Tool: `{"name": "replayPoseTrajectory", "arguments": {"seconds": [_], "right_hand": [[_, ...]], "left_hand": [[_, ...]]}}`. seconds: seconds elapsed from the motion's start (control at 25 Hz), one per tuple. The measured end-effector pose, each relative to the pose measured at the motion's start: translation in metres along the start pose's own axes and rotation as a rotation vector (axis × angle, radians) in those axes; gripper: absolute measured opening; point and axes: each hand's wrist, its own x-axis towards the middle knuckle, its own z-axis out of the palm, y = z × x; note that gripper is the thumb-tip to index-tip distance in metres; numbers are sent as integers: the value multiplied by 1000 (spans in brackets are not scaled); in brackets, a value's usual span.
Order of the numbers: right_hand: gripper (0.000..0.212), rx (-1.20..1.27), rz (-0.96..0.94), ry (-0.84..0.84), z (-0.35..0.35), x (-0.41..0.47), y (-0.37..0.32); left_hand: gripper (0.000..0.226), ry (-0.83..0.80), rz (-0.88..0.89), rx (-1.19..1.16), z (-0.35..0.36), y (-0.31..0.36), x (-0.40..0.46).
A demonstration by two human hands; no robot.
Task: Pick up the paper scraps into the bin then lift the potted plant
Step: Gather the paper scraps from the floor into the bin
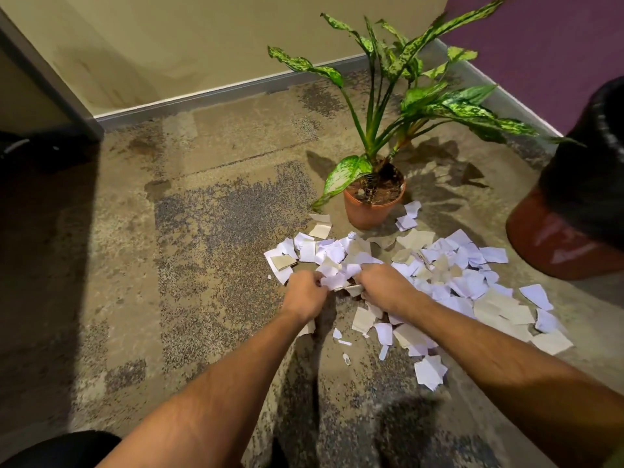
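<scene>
So I've got both arms stretched out over the carpet and both hands are down in the near edge of the paper scraps. My left hand is curled tight with its fingers pinching a white piece, and my right hand is bunched up the same way, closed on a wad of white and beige bits. The two hands are just beside each other, almost touching, with the grabbed paper bridging between them.

Using the potted plant as the anchor: it's standing upright in its terracotta pot, just past the hands, and the scrap pile starts right at the pot's base on the side nearest me and spreads out toward me and to the right. A couple of pieces sit touching or nearly touching the pot on its right side. A few stray scraps lie closer to me than the main pile, under my right forearm.

The bin is well to the right of the plant, at the frame edge, reddish body with a black liner over the top. It looks tilted in this wide view, though that may just be the lens. Behind the plant the beige wall meets a purple one in the corner.
</scene>
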Motion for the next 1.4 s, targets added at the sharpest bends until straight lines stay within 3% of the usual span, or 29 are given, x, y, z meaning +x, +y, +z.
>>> {"name": "replayPoseTrajectory", "arguments": {"seconds": [0.28, 0.6, 0.8, 1.0, 1.4], "right_hand": [[18, 58, 249, 234, -43, -56, 70], [16, 27, 529, 750, -110, -149, 145], [26, 118, 694, 1032, -138, -203, 190], [40, 289, 892, 975, -149, -232, 230], [51, 554, 942, 1031, -142, -244, 249]], "left_hand": [[14, 34, 316, -22, 13, 103, 0], [26, 135, 601, -139, 38, 256, -16], [24, 185, 765, -124, 42, 344, -32], [20, 177, 823, 11, 43, 411, -39], [22, 90, 843, 80, 54, 450, -35]]}}
